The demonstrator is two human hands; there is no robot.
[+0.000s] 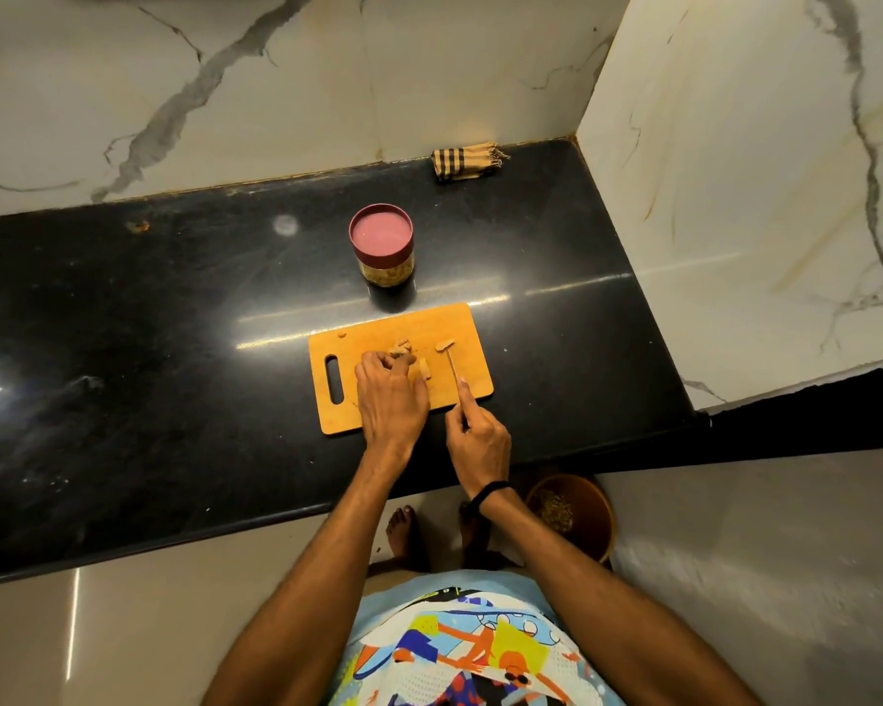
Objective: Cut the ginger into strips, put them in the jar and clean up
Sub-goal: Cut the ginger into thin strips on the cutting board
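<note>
Ginger [400,347]: a small cluster of cut pieces is lying on the wooden cutting board [462,323], around its middle and toward the far edge. My left hand [391,394] is resting palm-down on the board, and its fingers are curling down onto the cluster and pinning it in place. A single strip [424,368] is lying just right of those fingers. A further slice [444,345] is sitting farther right, at the tip of the knife [450,366]. One small scrap [341,335] is lying apart near the board's far-left edge, beyond the handle slot [336,379].

My right hand [477,435] is gripping the knife. The fingers are wrapping the handle, which is hidden inside the hand, and the index finger is stretching out along the spine. The blade is pointing away from me. I cannot tell whether its tip is touching the slice.

Jar [386,270]: it is standing upright on the black counter [174,323], just beyond the board's far edge, with its red lid [381,231] on. Something tan is showing through the wall below the lid.

A folded striped cloth [467,160] is lying at the far edge of the counter against the marble wall, well apart from the board. A black band [488,491] is sitting on my right wrist. A brown bin [595,522] is standing on the floor to my right, below the counter's near edge, with scraps in it.
</note>
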